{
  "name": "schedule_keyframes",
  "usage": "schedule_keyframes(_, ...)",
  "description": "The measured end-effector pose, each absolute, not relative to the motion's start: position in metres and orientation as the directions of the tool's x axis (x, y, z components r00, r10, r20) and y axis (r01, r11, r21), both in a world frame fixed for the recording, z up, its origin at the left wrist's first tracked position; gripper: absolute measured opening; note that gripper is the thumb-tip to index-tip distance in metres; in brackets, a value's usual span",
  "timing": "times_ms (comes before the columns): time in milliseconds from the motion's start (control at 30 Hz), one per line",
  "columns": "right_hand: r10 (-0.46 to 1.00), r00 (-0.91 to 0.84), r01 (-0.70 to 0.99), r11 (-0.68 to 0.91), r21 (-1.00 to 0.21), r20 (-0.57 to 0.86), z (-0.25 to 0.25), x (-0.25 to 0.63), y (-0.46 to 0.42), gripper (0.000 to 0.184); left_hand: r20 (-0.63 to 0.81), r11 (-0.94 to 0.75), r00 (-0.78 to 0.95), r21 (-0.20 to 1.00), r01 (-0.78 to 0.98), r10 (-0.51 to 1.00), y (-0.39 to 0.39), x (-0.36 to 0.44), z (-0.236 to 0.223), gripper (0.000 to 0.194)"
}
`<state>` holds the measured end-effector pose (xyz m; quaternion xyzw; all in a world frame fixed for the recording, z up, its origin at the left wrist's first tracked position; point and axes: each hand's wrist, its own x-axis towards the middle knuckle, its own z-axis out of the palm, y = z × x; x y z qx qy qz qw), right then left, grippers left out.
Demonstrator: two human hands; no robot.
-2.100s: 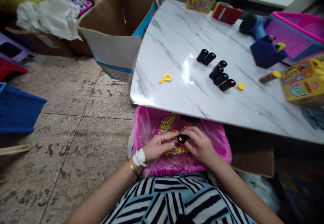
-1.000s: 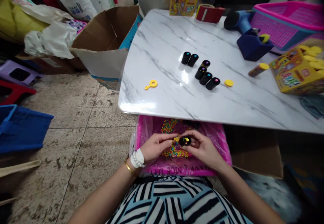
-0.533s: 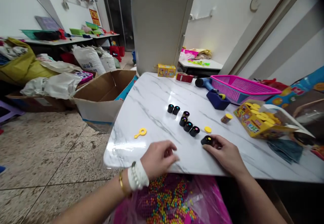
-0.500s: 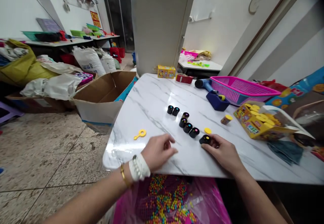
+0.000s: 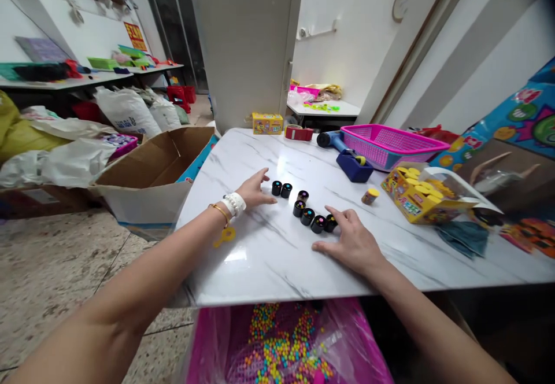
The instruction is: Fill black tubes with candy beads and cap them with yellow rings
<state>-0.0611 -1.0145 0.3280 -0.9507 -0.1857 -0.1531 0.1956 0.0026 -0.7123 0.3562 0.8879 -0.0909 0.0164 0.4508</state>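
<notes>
Several small black cylinders, like caps with coloured dots on top, stand on the white marbled table. My left hand is open beside a pair of them with blue dots, the near black cylinder just right of its fingers. My right hand has thumb and forefinger spread around the near end of a slanting row. The row's end black cylinder stands against or close to its fingers; contact is unclear. A yellow plastic ring with a handle lies partly behind my left forearm.
Right of the row stand a small yellow-lidded tub and a yellow box of similar lids. Behind are a blue tape dispenser, a pink basket and a red tape roll. A bin of coloured beads sits below the edge.
My left hand has moved up and left to the blue-dotted pair. My right hand has brought its black cylinder to the row's end and opened. The loose yellow disc is out of sight.
</notes>
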Motion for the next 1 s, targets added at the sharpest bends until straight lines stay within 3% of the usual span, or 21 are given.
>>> schedule_keyframes(133,0.301,0.831,0.474,-0.823,-0.314,0.467,0.323,-0.053,-1.006,0.087,0.077,-0.527,0.969,0.827,-0.194,-0.237,-0.707,0.024,0.345,0.101)
schedule_keyframes(267,0.383,0.813,0.544,-0.767,-0.339,0.439,0.318,-0.042,-1.004,0.079,0.075,-0.550,0.964,0.809,-0.209,-0.257,-0.712,0.025,0.344,0.098)
schedule_keyframes(400,0.391,0.810,0.556,-0.750,-0.358,0.438,0.318,-0.034,-0.995,0.059,0.084,-0.610,0.950,0.748,-0.260,-0.301,-0.720,0.027,0.350,0.102)
schedule_keyframes(533,0.343,0.823,0.521,-0.774,-0.361,0.452,0.318,-0.029,-0.983,0.047,0.033,-0.689,0.938,0.669,-0.278,-0.346,-0.729,0.024,0.354,0.068)
schedule_keyframes(733,0.321,0.834,0.496,-0.793,-0.354,0.449,0.320,-0.026,-0.979,0.049,0.065,-0.719,0.943,0.630,-0.293,-0.327,-0.732,0.009,0.355,0.047)
schedule_keyframes(1000,0.285,0.821,0.524,-0.719,-0.457,0.494,0.318,-0.030,-0.987,0.067,0.024,-0.708,0.955,0.666,-0.236,-0.295,-0.727,0.003,0.351,0.054)
